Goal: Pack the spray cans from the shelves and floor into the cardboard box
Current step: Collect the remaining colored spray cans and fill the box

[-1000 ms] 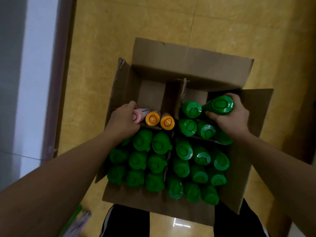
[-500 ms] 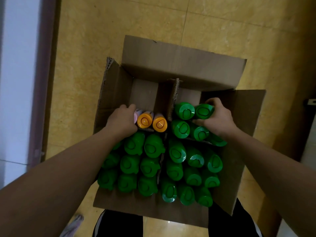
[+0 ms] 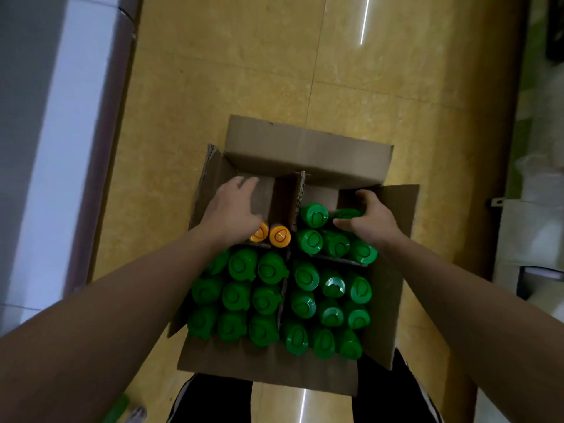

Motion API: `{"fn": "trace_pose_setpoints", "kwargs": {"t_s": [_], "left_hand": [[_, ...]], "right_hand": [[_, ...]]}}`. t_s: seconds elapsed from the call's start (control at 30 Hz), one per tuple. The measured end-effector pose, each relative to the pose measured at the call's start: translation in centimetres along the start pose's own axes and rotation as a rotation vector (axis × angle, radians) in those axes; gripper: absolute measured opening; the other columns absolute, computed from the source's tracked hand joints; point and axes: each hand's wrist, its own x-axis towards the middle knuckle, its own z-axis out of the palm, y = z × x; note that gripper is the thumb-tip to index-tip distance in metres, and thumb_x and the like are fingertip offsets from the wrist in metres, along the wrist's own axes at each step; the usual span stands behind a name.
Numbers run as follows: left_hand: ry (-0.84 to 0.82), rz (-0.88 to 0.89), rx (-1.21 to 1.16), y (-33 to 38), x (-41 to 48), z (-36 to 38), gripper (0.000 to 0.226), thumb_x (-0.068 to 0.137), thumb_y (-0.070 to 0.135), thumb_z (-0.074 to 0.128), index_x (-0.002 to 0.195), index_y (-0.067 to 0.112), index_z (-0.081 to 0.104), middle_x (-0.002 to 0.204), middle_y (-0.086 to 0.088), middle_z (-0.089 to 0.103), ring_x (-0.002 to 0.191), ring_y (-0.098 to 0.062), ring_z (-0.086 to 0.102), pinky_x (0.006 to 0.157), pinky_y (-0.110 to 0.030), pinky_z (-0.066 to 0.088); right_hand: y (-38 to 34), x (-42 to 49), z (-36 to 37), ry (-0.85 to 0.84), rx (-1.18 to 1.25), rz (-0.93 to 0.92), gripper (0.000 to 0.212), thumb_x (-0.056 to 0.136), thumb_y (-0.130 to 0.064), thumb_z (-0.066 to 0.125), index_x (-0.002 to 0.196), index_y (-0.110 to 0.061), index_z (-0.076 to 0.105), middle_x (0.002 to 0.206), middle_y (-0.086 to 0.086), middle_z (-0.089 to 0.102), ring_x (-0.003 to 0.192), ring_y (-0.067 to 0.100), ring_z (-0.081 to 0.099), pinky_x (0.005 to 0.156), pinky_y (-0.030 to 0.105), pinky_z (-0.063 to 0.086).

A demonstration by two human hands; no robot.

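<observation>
support: yellow tiled floor (image 3: pixel 244 71) | directly on it: open cardboard box (image 3: pixel 305 148), flaps spread

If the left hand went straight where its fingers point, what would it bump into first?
Probably the far inner wall of the cardboard box, just beyond the left hand; depth is unclear.

Around me on the yellow floor

Mottled yellow floor tiles (image 3: pixel 244 71) fill the middle and top of the frame, crossed by thin grout lines, with a bright streak of reflected light (image 3: pixel 364 22) near the top. Down the left side runs a white wall band (image 3: pixel 61 148) edged by a brownish strip (image 3: pixel 113 132). My dark trousers (image 3: pixel 213 401) show at the bottom edge. A green object (image 3: pixel 117 407), too blurred for me to name, lies in the lower left corner. Pale, blurred furniture (image 3: pixel 534 233) stands along the right edge.
</observation>
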Motion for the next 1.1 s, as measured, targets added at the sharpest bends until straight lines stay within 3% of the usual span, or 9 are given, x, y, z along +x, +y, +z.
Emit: {"fn": "trace_pose_setpoints", "kwargs": {"t_s": [0.1, 0.3, 0.57, 0.7, 0.87, 1.1], "left_hand": [[0.043, 0.061, 0.025, 2.8, -1.4, -3.3, 0.075, 0.092, 0.029, 0.065, 0.156, 0.023, 0.028, 0.162, -0.009, 0.026, 0.148, -0.031, 0.024, 0.116, -0.046, 0.032], [0.151, 0.129, -0.003, 9.5, -6.6, -11.1, 0.072, 0.088, 0.034, 0.066, 0.152, 0.021, 0.036, 0.149, -0.009, 0.042, 0.135, -0.034, 0.040, 0.106, -0.043, 0.041], [0.220, 0.185, 0.009, 19.1, -21.0, -23.2, 0.080, 0.088, 0.040, 0.066, 0.156, 0.024, 0.029, 0.159, -0.010, 0.031, 0.144, -0.032, 0.032, 0.115, -0.046, 0.036], [0.416, 0.187, 0.046, 23.2, -28.2, -30.9, 0.082, 0.087, 0.044, 0.066, 0.157, 0.025, 0.028, 0.161, -0.009, 0.028, 0.145, -0.030, 0.031, 0.116, -0.040, 0.033], [0.732, 0.139, 0.057, 26.4, -39.2, -36.0, 0.081, 0.085, 0.047, 0.068, 0.154, 0.023, 0.033, 0.159, -0.009, 0.030, 0.146, -0.029, 0.028, 0.116, -0.040, 0.031], [0.897, -0.023, 0.255, 26.2, -54.9, -36.5, 0.091, 0.071, 0.067, 0.044, 0.150, 0.024, 0.041, 0.157, -0.017, 0.033, 0.145, -0.034, 0.028, 0.118, -0.044, 0.029]], "right_hand": [[-2.1, -3.0, -2.6, 0.045, -0.003, -0.046, 0.083, 0.080, -0.029, 0.084, 0.149, -0.019, 0.040, 0.144, 0.007, 0.053, 0.129, 0.026, 0.052, 0.092, 0.028, 0.042], [-8.1, -12.6, -9.1, 0.146, -0.064, -0.173, 0.077, 0.084, -0.038, 0.079, 0.150, -0.025, 0.042, 0.146, 0.006, 0.052, 0.126, 0.027, 0.054, 0.088, 0.031, 0.048], [-15.6, -31.0, -16.7, 0.254, -0.178, -0.392, 0.080, 0.082, -0.046, 0.077, 0.151, -0.030, 0.040, 0.154, -0.001, 0.045, 0.138, 0.023, 0.045, 0.107, 0.037, 0.043], [-18.3, -37.7, -22.1, 0.301, -0.231, -0.544, 0.080, 0.082, -0.049, 0.075, 0.151, -0.034, 0.037, 0.155, -0.001, 0.043, 0.139, 0.024, 0.044, 0.109, 0.042, 0.045], [-23.0, -45.2, -27.7, 0.319, -0.360, -0.874, 0.079, 0.086, -0.050, 0.071, 0.153, -0.032, 0.034, 0.155, 0.002, 0.041, 0.138, 0.028, 0.043, 0.110, 0.046, 0.042], [-26.5, -55.7, -25.0, 0.286, -0.538, -1.223, 0.080, 0.083, -0.052, 0.071, 0.152, -0.028, 0.038, 0.152, 0.005, 0.045, 0.137, 0.031, 0.043, 0.109, 0.043, 0.042]]}}
